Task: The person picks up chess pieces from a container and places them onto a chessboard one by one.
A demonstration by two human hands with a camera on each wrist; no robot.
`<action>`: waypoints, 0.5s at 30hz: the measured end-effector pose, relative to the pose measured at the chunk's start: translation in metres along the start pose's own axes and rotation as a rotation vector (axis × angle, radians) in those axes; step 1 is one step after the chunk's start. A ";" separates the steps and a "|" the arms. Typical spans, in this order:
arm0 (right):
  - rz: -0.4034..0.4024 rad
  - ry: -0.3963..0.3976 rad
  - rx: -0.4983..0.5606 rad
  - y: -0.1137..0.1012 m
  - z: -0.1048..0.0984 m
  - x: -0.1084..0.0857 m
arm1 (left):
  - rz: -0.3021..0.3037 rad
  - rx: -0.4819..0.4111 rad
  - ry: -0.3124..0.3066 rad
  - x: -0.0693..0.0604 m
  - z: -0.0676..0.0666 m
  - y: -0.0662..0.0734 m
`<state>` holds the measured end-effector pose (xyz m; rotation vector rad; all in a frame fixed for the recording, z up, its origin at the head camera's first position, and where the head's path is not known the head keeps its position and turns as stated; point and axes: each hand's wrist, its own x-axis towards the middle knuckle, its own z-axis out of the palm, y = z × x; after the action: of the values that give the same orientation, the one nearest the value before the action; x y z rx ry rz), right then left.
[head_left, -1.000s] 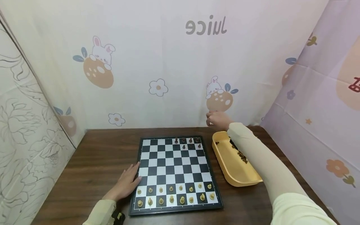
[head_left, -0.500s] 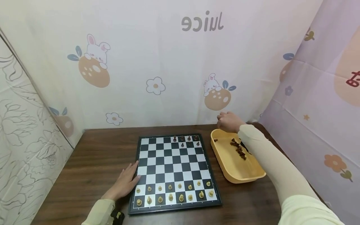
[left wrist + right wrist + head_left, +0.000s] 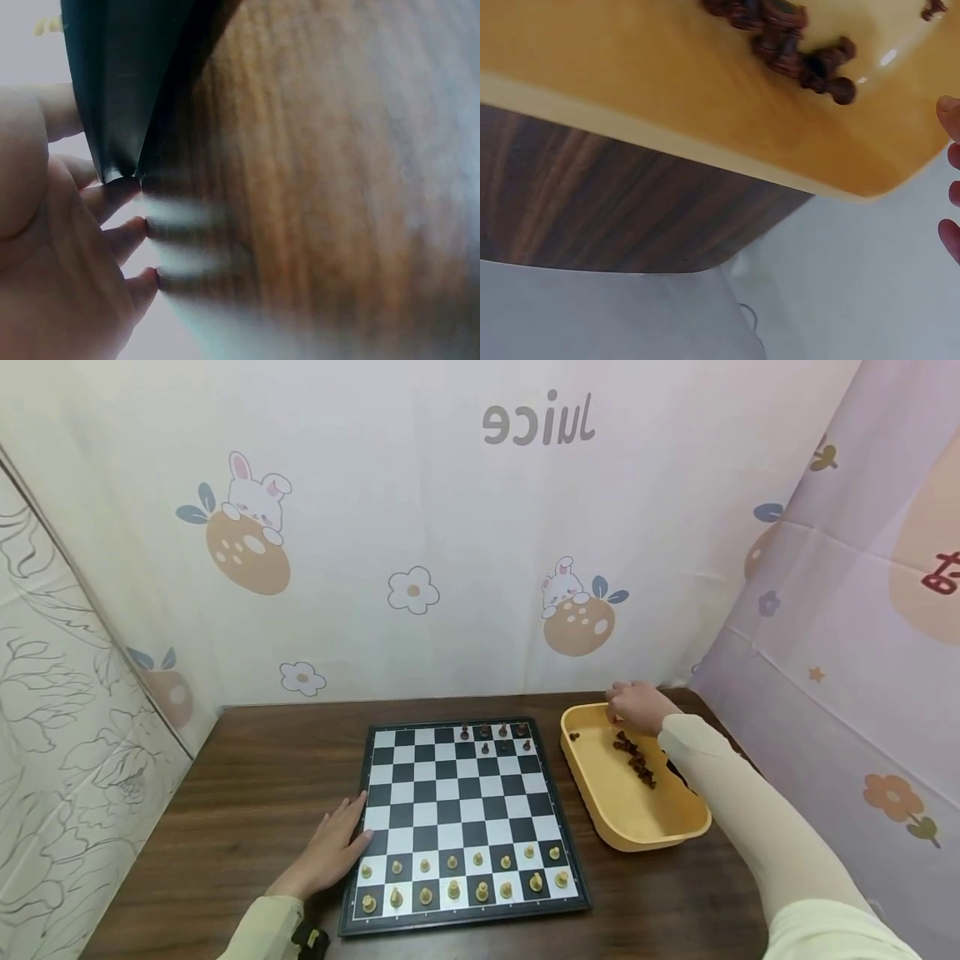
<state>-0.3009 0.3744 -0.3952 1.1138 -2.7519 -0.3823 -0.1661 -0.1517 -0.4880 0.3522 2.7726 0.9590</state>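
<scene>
My left hand [image 3: 330, 845] touches the left edge of a black-and-white chessboard [image 3: 447, 811], its fingers extended. In the left wrist view, the fingertips [image 3: 135, 229] meet the wood beside the board's dark edge [image 3: 124, 90]. My right hand [image 3: 641, 707] hovers over the far end of a yellow tray [image 3: 611, 835]. Its fingertips [image 3: 949, 112] show apart at the right wrist view's edge, holding nothing visible. Dark chess pieces [image 3: 636, 762] lie in a heap in the tray, with a small dark piece [image 3: 573, 736] by its far left wall.
Light chess pieces [image 3: 453, 888] stand in two rows on the board's near end. Several dark pieces [image 3: 484, 748] stand at its far right corner. A brown wooden table [image 3: 247, 793] supports everything, with a printed curtain [image 3: 420, 527] behind it.
My right hand has moved right and down, from behind the tray's far rim to over its far end. The left hand stays at the board's edge. The camera has shifted slightly.
</scene>
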 end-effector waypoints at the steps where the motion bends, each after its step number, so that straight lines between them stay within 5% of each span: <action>1: 0.000 -0.010 -0.002 0.001 0.002 -0.001 | -0.002 0.000 0.001 0.000 0.000 0.000; 15: 0.007 -0.139 0.034 0.002 0.034 -0.007 | 0.011 -0.003 0.001 -0.001 -0.001 -0.002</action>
<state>-0.3049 0.3873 -0.4271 1.1263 -2.8922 -0.4289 -0.1656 -0.1536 -0.4884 0.3674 2.7726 0.9652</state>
